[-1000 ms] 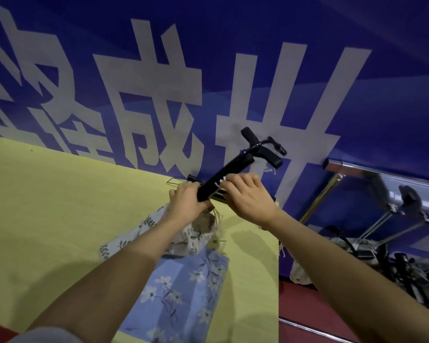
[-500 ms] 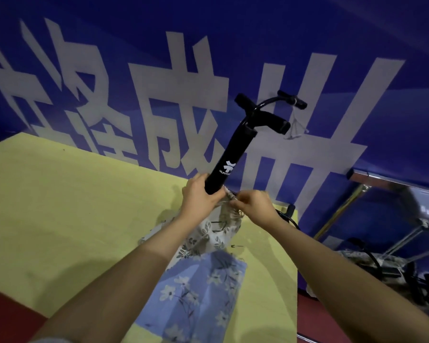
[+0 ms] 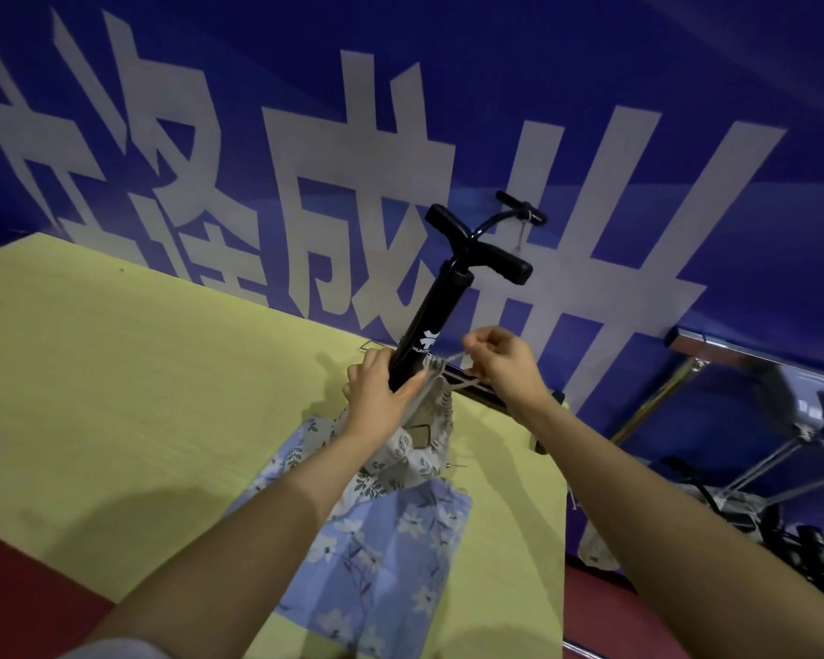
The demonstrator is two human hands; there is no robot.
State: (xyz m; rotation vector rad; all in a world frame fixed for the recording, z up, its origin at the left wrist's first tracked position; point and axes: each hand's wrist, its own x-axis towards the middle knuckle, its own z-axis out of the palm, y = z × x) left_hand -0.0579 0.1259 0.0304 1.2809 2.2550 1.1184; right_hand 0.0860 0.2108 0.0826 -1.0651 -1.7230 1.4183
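A black hand pump with a T-handle stands tilted, its lower end inside a grey leaf-print drawstring bag on the yellow table. My left hand grips the bag's gathered mouth around the pump barrel. Just to the right, my right hand pinches the pale drawstring and holds it taut, away from the bag. A thin black hose with a small crossbar arches from the pump's top.
A blue floral cloth lies on the table under my left forearm. A blue banner with large white characters covers the wall behind. Metal stands and dark gear crowd the floor at the right, past the table's edge.
The pump has swung from nearly flat to steeply upright in the bag. My right hand left the barrel, took the drawstring and pulled it to the right.
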